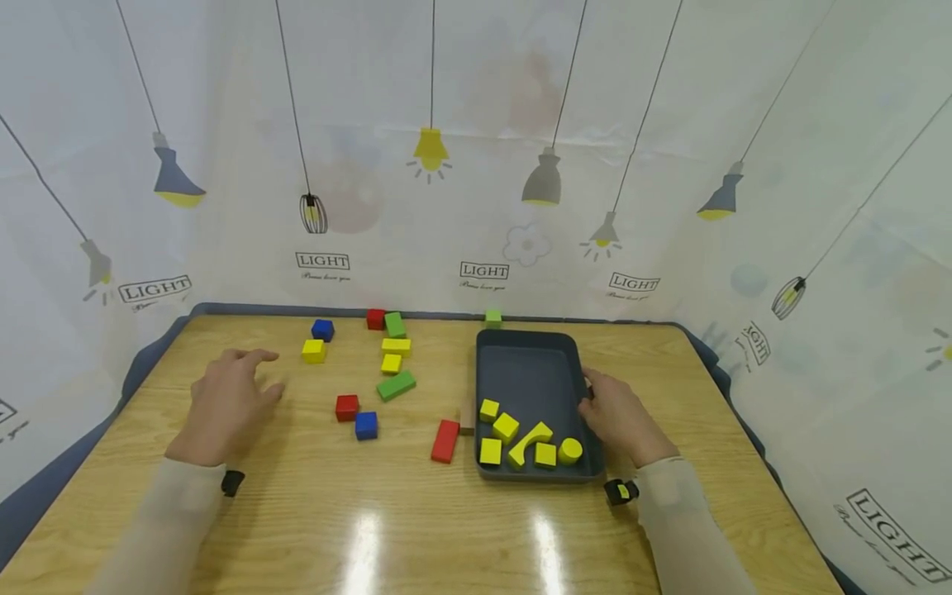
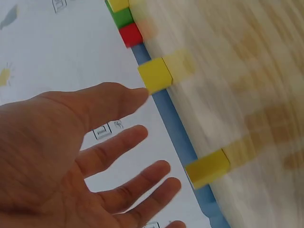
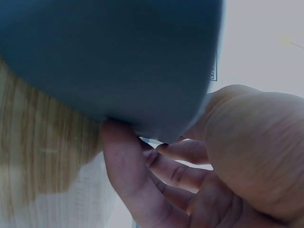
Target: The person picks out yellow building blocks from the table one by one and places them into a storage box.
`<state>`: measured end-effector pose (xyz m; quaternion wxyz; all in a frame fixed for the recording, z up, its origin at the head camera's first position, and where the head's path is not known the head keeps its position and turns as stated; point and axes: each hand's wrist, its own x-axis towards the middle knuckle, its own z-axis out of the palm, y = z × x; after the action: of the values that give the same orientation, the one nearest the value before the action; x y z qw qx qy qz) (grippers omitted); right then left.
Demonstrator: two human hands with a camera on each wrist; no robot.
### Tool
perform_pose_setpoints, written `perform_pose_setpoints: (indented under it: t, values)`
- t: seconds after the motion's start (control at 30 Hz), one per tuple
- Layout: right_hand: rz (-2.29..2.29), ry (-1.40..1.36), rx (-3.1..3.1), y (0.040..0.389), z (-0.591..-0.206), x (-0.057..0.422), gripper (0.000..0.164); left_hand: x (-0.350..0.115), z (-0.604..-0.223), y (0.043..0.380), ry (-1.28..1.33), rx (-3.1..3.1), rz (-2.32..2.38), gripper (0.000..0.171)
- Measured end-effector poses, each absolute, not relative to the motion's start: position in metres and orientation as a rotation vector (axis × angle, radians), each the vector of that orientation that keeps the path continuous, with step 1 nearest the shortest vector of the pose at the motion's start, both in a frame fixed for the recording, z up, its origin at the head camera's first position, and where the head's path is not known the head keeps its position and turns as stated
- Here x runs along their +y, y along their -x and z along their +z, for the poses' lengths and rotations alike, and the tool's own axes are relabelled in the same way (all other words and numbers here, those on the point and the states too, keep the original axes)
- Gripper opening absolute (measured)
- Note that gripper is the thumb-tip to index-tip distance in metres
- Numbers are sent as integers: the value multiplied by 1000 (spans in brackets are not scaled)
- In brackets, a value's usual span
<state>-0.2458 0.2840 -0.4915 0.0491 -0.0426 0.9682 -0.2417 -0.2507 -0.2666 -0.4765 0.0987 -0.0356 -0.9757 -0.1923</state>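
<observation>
We see the dark tray just left of the right hand clamped on its edge; left hand, fingers spread, nears yellow cube.

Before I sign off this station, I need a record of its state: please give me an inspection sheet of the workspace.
Surface: wooden table, two bright reflections.
Job's things: dark tray, six yellow blocks in its near half.
Clutter: red, blue, green, yellow and brown blocks left of the tray; light green block beyond it.
Hands: left hand holds nothing; right hand grips the tray's right side.
Cables: nothing seen.
Surroundings: white sheet printed with hanging lamps.
</observation>
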Motion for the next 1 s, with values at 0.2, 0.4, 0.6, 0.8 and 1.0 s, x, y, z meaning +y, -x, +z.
perform_pose_setpoints:
  t: [0.2,0.4,0.6,0.8,1.0]
  values:
    - [-733,128,2951,246,-493,284,60,-284,-479,250,20,-2996,-581,50]
    - [-735,130,2950,245,-492,283,60,-288,-483,249,86,-2959,-632,41]
    - [-728,124,2956,245,-492,283,60,-284,-484,250,91,-2963,-682,35]
    - [-721,129,2960,245,-492,283,60,-281,-486,251,75,-2943,-681,33]
    - [-735,135,2956,244,-492,283,59,-279,-489,255,77,-2930,-667,31]
